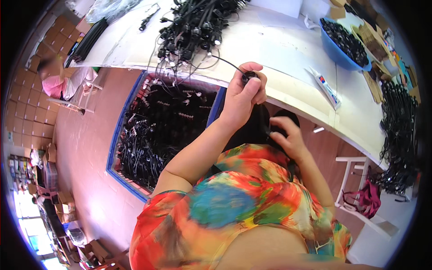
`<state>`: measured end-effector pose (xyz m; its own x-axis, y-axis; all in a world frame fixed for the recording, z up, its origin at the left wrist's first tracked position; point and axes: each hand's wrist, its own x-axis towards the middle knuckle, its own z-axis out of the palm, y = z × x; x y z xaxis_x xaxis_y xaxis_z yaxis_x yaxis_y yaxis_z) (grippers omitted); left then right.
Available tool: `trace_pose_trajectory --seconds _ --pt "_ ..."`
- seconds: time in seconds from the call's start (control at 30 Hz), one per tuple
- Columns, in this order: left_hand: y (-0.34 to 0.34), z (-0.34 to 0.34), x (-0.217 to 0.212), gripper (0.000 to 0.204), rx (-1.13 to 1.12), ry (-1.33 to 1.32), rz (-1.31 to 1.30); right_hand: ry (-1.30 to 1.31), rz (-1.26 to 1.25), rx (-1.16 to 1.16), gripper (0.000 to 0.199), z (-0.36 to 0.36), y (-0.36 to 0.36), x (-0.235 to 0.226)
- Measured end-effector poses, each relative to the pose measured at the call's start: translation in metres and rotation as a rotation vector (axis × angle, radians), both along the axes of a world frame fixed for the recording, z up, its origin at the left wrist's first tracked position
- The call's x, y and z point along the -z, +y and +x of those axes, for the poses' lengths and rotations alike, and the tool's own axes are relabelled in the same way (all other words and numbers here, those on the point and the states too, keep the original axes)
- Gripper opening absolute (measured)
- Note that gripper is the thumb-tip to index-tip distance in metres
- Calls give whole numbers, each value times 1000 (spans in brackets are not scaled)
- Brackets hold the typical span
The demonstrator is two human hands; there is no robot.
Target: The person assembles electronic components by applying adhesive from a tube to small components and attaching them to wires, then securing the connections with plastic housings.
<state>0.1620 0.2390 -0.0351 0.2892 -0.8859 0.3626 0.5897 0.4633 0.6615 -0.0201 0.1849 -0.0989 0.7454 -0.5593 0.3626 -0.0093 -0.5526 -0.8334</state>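
Observation:
My left hand [245, 92] is closed around a small round black fitting [249, 77], held up at the table's front edge. From that fitting a thin black cable [225, 61] runs left to a tangled pile of black cables [191, 33] with small pale ends on the white table [265, 45]. Lower and to the right, my right hand [289, 136] has its fingers curled in front of dark material above my lap. Whatever its fingertips pinch is black against black and cannot be made out.
A blue-rimmed crate [118, 139] full of black cables stands at my left, below the table. On the table are a blue basin [330, 49] of black parts and a white tube [325, 87]. More cables [398, 126] hang at right, near a white stool [344, 180]. Another person [56, 85] sits far left.

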Motion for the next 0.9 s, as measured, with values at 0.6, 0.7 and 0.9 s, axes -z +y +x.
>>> trace_pose_trajectory --seconds 0.6,0.7,0.9 --pt "-8 -47 86 27 368 -423 343 16 553 -20 27 6 -52 -55" --pt "-10 -43 92 26 404 -417 340 4 -12 -18 34 -6 -48 -51" --pt "-4 -51 88 15 422 -544 484 336 -187 -66 30 -31 -36 -61"
